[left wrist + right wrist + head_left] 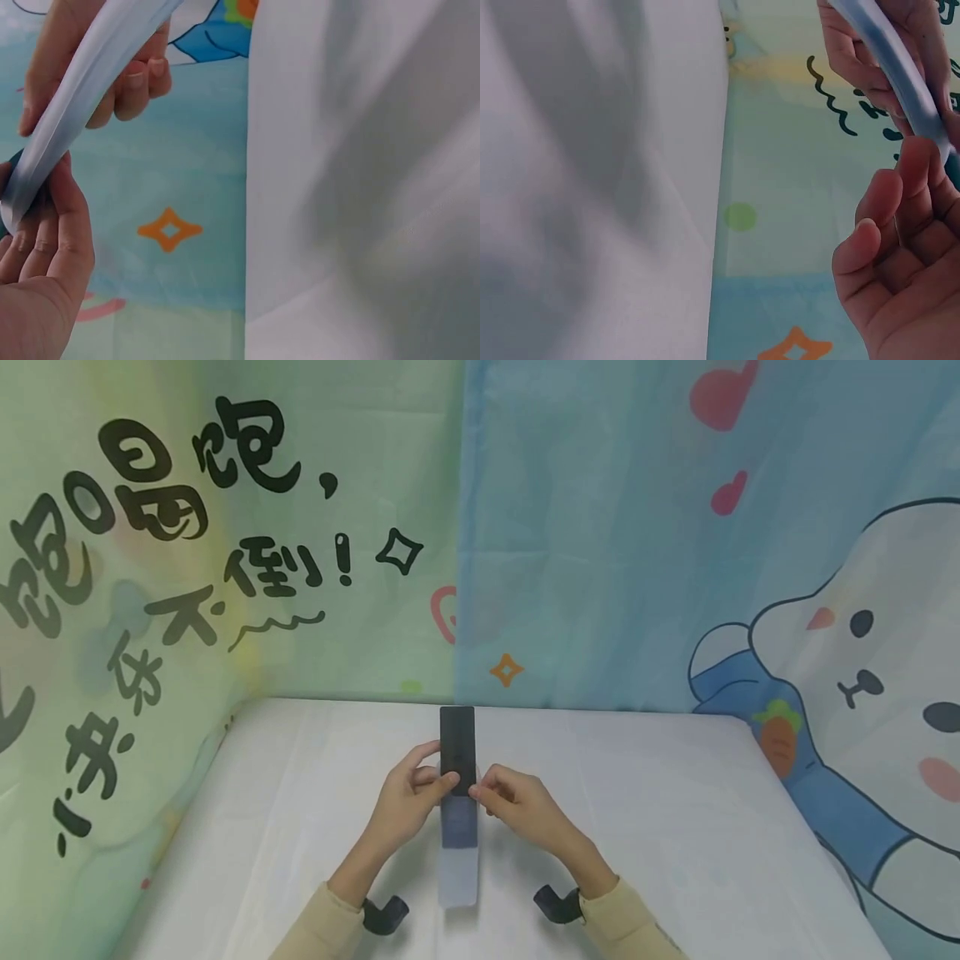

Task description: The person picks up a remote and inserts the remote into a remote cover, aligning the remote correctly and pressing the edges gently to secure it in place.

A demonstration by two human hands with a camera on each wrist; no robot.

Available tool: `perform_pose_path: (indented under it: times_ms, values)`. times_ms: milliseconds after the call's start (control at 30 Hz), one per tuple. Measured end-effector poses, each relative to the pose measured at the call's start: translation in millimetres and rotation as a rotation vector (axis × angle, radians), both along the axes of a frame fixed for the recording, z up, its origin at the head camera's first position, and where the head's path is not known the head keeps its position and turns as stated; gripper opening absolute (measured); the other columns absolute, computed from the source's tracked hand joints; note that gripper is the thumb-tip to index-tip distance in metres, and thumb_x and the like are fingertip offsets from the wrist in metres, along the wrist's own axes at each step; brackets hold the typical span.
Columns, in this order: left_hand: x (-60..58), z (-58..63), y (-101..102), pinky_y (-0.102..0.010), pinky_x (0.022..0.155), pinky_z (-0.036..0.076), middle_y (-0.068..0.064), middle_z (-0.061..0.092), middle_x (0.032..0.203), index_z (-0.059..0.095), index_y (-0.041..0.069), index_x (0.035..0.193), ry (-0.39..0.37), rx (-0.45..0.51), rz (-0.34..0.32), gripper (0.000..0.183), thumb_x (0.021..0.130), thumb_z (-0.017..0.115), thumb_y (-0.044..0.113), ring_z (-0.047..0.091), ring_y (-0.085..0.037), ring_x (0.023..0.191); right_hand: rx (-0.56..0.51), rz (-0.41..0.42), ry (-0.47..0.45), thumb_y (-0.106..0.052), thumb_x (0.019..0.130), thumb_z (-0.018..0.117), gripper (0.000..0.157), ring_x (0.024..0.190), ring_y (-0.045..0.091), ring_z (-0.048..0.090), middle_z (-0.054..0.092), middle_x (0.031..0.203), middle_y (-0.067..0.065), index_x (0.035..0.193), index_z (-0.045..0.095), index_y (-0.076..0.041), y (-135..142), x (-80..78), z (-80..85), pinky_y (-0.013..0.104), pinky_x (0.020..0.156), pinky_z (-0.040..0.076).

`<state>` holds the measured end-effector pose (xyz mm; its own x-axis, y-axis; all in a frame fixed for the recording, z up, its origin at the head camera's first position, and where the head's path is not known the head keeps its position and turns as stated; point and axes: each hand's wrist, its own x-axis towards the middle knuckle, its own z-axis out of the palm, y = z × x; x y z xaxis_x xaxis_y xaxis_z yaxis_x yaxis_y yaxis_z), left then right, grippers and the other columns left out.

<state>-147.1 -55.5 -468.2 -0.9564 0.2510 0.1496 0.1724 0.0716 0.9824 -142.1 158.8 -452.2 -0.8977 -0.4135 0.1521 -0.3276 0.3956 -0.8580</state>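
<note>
A narrow black slab [457, 739] stands out of the top of a translucent plastic sleeve [458, 877], above the middle of the table. Its lower part shows bluish through the plastic. My left hand [397, 802] holds the slab from the left, thumb on its front face and fingers behind. From the right, my right hand [528, 806] pinches the edge near the sleeve's mouth with thumb and index finger; its other fingers are curled. In both wrist views the sleeve [82, 97] appears edge-on as a pale, slightly bent strip and hides part of the far hand.
A white cloth covers the table [675, 843]. Printed curtains [585, 568] hang behind it and at the sides. Dark wrist mounts [386, 916] stick out inward from both cuffs, over the table near the sleeve's lower end.
</note>
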Motion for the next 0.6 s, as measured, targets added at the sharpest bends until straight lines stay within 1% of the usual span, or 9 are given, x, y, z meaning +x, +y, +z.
perform_pose_path:
  times_ms: [133, 167, 233, 367, 467, 600]
  values:
    - [-0.1, -0.6, 1.0, -0.033, 0.072, 0.054, -0.005, 0.074, 0.09, 0.045, 0.008, 0.147, -0.008, 0.006, -0.012, 0.057, 0.098, 0.068, 0.025, 0.067, -0.017, 0.078, 0.007, 0.027, 0.006, -0.013, 0.102, 0.061, 0.013, 0.059, 0.01, 0.045, 0.055, 0.072, -0.004, 0.089, 0.06, -0.01, -0.4, -0.1, -1.1, 0.024, 0.052, 0.037]
    - [-0.2, -0.5, 1.0, -0.035, 0.075, 0.056, -0.006, 0.074, 0.092, 0.044, 0.007, 0.146, -0.011, 0.016, -0.016, 0.056, 0.098, 0.068, 0.024, 0.07, -0.019, 0.082, 0.003, 0.035, 0.005, -0.013, 0.102, 0.061, 0.013, 0.059, 0.01, 0.046, 0.055, 0.072, -0.004, 0.089, 0.06, -0.01, -0.1, -0.2, -1.2, 0.024, 0.053, 0.037]
    - [-0.6, 0.2, 1.0, -0.036, 0.077, 0.057, -0.01, 0.074, 0.095, 0.045, 0.007, 0.146, -0.015, 0.042, -0.023, 0.054, 0.099, 0.067, 0.021, 0.071, -0.022, 0.085, -0.008, 0.055, 0.003, -0.013, 0.102, 0.06, 0.013, 0.061, 0.011, 0.048, 0.055, 0.073, -0.004, 0.089, 0.06, -0.01, 0.8, -0.6, -1.2, 0.025, 0.053, 0.038]
    - [-1.4, 2.3, 0.7, -0.037, 0.078, 0.058, -0.014, 0.074, 0.098, 0.045, 0.006, 0.144, -0.029, 0.081, -0.038, 0.049, 0.1, 0.064, 0.017, 0.073, -0.026, 0.087, -0.051, 0.122, -0.01, -0.012, 0.103, 0.058, 0.016, 0.064, 0.015, 0.052, 0.056, 0.073, -0.002, 0.088, 0.059, -0.007, 2.5, -1.2, -1.6, 0.026, 0.056, 0.041]
    - [-1.7, 3.4, 0.8, -0.037, 0.077, 0.058, -0.015, 0.074, 0.098, 0.045, 0.007, 0.144, -0.047, 0.075, -0.045, 0.049, 0.101, 0.063, 0.022, 0.073, -0.026, 0.086, -0.09, 0.184, -0.014, -0.01, 0.104, 0.056, 0.018, 0.064, 0.015, 0.051, 0.055, 0.072, -0.002, 0.086, 0.057, -0.005, 3.3, -2.2, -2.8, 0.026, 0.058, 0.042]
    - [-3.3, 2.9, 1.1, -0.039, 0.078, 0.058, -0.013, 0.074, 0.097, 0.043, 0.011, 0.146, -0.085, 0.046, -0.067, 0.055, 0.101, 0.061, 0.036, 0.073, -0.025, 0.085, -0.115, 0.244, -0.02, -0.009, 0.103, 0.056, 0.02, 0.064, 0.013, 0.049, 0.053, 0.071, -0.002, 0.083, 0.057, -0.007, 4.8, -3.5, -4.9, 0.026, 0.058, 0.041]
